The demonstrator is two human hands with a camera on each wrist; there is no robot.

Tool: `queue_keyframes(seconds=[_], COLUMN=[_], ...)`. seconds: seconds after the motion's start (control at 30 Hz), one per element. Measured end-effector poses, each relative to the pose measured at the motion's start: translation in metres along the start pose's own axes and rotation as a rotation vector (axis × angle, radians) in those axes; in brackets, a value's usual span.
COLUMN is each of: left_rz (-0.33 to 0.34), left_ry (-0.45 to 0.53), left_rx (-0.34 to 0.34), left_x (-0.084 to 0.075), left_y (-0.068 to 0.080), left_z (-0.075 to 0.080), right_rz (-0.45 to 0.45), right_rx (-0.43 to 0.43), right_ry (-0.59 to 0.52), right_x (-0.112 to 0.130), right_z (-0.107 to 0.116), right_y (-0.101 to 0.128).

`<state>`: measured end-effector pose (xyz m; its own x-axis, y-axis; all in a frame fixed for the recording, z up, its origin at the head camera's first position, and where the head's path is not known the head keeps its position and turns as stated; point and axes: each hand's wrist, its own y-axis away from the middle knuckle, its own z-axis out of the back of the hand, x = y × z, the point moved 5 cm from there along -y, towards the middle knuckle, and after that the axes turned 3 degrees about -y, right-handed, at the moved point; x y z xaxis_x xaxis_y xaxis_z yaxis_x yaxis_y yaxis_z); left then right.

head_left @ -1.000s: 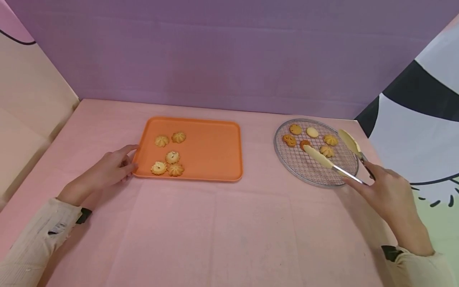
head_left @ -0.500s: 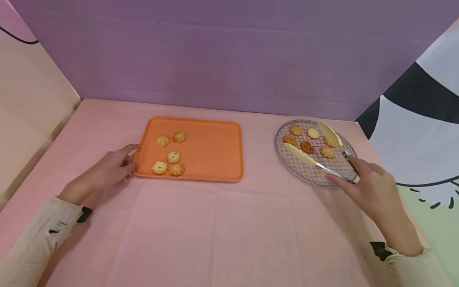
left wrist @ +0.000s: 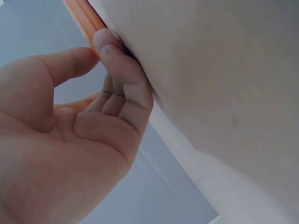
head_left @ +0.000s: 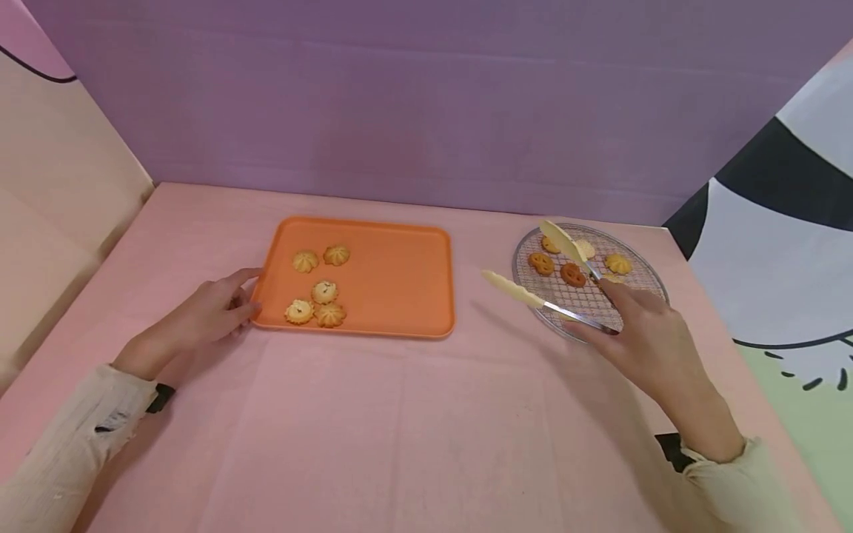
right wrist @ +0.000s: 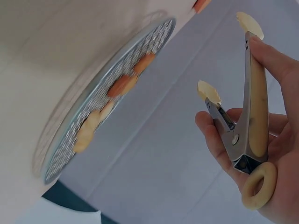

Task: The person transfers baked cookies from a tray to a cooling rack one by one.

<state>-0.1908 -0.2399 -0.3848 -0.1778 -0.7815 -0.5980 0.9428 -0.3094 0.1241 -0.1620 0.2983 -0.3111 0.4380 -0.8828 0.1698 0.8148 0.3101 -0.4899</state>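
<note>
You see an orange tray (head_left: 400, 277) on a pale pink desk (head_left: 413, 414), golden ridged biscuits (head_left: 313, 289) at its nine o'clock side. The silver wire-mesh rack (head_left: 586, 303) carries darker orange-brown biscuits (head_left: 556, 268). Your tongs (head_left: 546, 277) are steel with pale yellow tips. The backdrop (head_left: 426, 96) is purple.

Cookies (head_left: 586, 255) partly behind tongs (head_left: 546, 277)
</note>
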Motion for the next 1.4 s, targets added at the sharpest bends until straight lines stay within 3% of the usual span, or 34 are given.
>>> queue_keyframes(seconds=[0.27, 0.57, 0.77, 1.4], left_rz=[-0.008, 0.000, 0.013, -0.015], left_ry=[0.000, 0.003, 0.008, -0.016], left_rx=[-0.002, -0.016, 0.004, -0.023], left_x=[0.000, 0.000, -0.001, -0.002], left_y=[-0.002, -0.001, -0.001, 0.001], left_z=[-0.001, -0.001, 0.000, 0.000], right_rz=[0.150, 0.279, 0.273, 0.208], right_rx=[-0.030, 0.042, 0.118, 0.339], right_ry=[-0.116, -0.108, -0.123, -0.137], right_x=[0.028, 0.054, 0.066, 0.107], right_z=[-0.018, -0.033, -0.048, -0.116], right_y=[-0.013, -0.034, -0.050, -0.109])
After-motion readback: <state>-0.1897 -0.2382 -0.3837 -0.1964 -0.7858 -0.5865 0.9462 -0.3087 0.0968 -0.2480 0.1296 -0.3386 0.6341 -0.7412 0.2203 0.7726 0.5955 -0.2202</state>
